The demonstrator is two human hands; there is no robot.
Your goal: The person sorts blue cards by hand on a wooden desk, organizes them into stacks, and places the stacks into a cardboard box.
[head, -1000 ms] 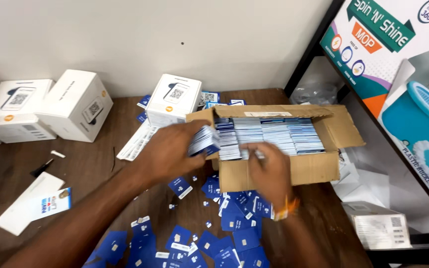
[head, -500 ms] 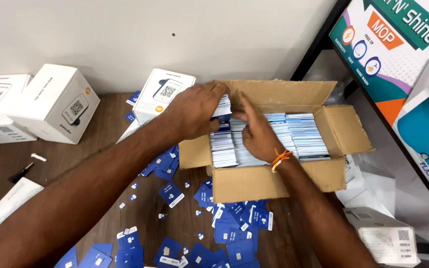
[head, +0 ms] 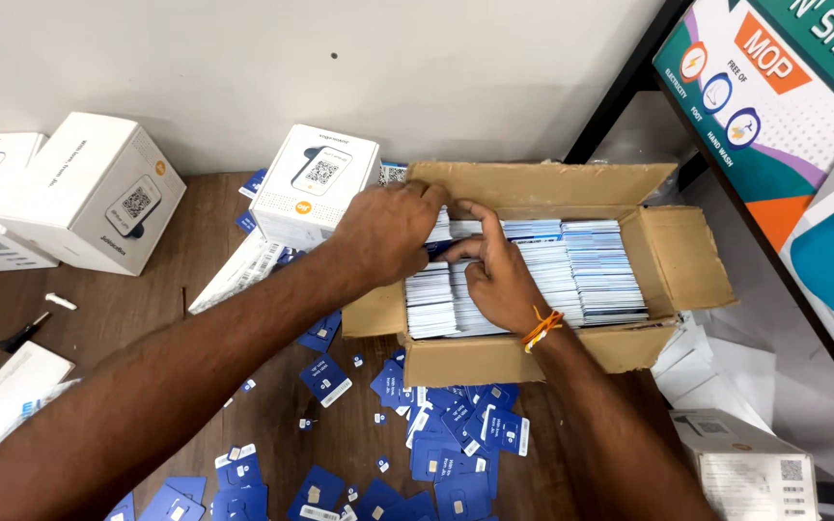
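Both hands, left hand (head: pixel 388 232) and right hand (head: pixel 497 280), are pinching into the white card stacks (head: pixel 533 275) packed in the cardboard box (head: pixel 542 183) at the bench's (head: pixel 147 299) far right. Pulling too hard is likely risking toppled rows, adding to the blue cards (head: pixel 456 434) lying nearer.

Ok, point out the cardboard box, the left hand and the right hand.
cardboard box (head: pixel 542 183), head view, far flap.
left hand (head: pixel 388 232), head view, back of the hand.
right hand (head: pixel 499 280), head view, back of the hand.
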